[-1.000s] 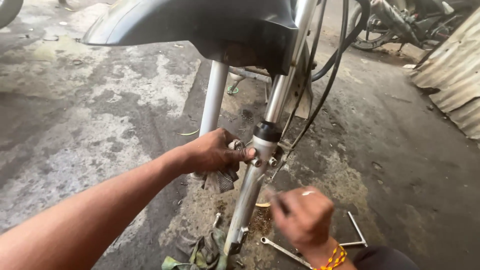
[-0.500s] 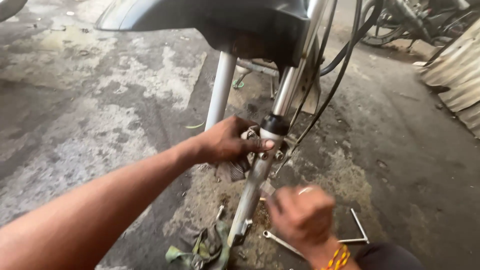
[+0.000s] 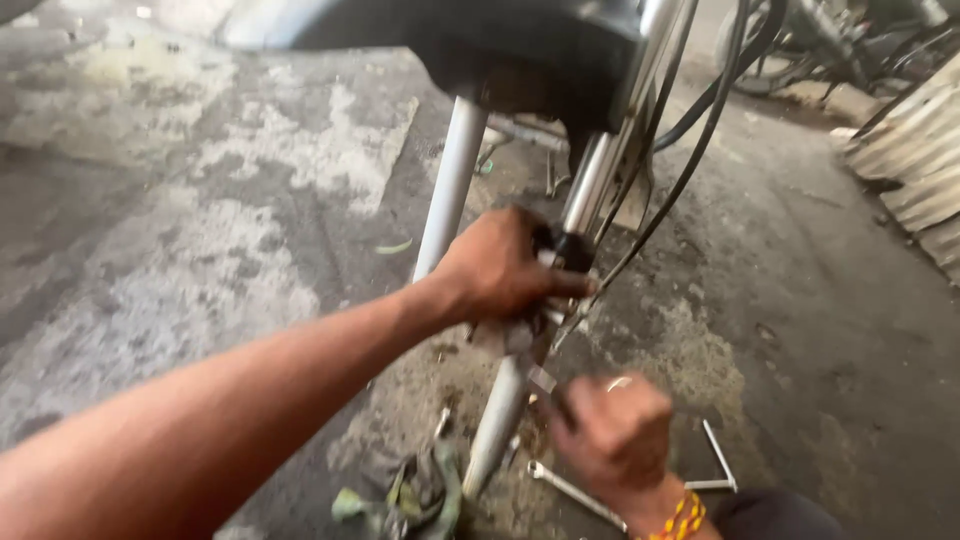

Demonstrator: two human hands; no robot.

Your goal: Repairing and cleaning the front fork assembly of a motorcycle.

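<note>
Left hand [image 3: 500,270] is clamped round the fork leg [image 3: 505,400]; right hand [image 3: 612,435] is fisted beside it, contents unclear; the metal tube looks stiff, heavy, greasy; best gripped mid-tube.

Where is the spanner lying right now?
In the head view the spanner lies on the ground, bottom centre, just left of the right hand.

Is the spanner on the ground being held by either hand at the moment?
No, the spanner lies loose on the ground, below the right hand and well away from the left hand.
</note>
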